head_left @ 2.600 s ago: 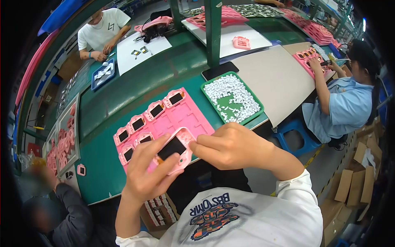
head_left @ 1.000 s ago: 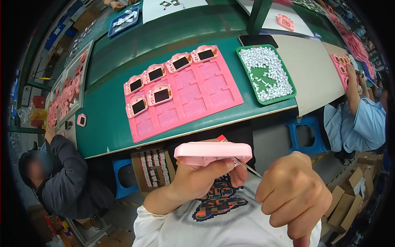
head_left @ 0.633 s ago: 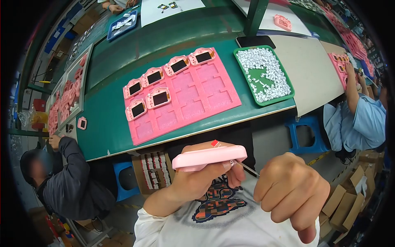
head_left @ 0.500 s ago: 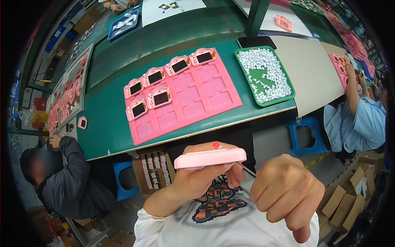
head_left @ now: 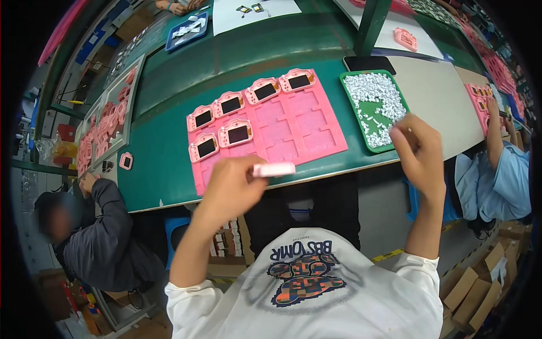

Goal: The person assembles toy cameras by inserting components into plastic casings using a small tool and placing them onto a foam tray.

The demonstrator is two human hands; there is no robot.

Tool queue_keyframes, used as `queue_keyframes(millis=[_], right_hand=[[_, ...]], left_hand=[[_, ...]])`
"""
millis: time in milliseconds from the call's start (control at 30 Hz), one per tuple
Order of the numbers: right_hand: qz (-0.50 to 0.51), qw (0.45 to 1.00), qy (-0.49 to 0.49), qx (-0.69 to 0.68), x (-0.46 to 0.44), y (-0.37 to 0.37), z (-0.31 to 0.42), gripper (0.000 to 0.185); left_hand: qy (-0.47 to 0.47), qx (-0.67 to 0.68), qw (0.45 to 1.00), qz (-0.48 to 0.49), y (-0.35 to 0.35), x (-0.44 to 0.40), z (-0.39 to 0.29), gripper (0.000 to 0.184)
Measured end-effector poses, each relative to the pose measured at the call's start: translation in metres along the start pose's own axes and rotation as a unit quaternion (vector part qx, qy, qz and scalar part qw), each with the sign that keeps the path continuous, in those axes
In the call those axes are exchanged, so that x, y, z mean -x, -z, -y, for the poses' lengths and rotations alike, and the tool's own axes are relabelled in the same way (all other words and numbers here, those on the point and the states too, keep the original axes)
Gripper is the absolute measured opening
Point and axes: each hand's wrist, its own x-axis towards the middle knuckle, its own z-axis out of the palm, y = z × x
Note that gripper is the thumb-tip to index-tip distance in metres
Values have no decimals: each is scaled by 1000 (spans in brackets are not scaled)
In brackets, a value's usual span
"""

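A pink casing, seen edge-on and slightly blurred, is gripped by my left hand over the front edge of the pink tray. Several pink units with dark screens lie in the tray's back and left compartments. My right hand is at the front right corner of the green tray of small white parts. Its fingers are curled towards the parts, and whether they hold anything is too small to tell.
A black phone lies behind the green tray. A green post rises at the back. One co-worker in a dark jacket sits at the left, another in a light blue shirt at the right. A blue tray stands farther back.
My left hand has moved up and left with the casing. My right hand has left the casing and moved up to the green tray; the thin metal tool beside it no longer shows.
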Motion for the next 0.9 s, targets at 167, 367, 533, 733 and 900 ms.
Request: queue_keyframes(millis=[167, 367, 533, 733, 900], right_hand=[[35, 973, -39, 224, -15, -18, -79, 16], [99, 960, -36, 259, -25, -30, -112, 21], [94, 967, -31, 234, -27, -31, -126, 18], [98, 967, -20, 234, -35, -32, -116, 16], [62, 972, 18, 226, -38, -40, -110, 13]], left_hand=[[-30, -164, 986, -1, 26, -63, 11, 15], [-26, -305, 949, 77, 22, -135, 31, 20], [-32, -322, 938, 122, 16, -154, 33, 23], [-79, -347, 934, 30, 6, -136, 40, 20], [-131, -351, 927, -26, 4, -132, 40, 21]])
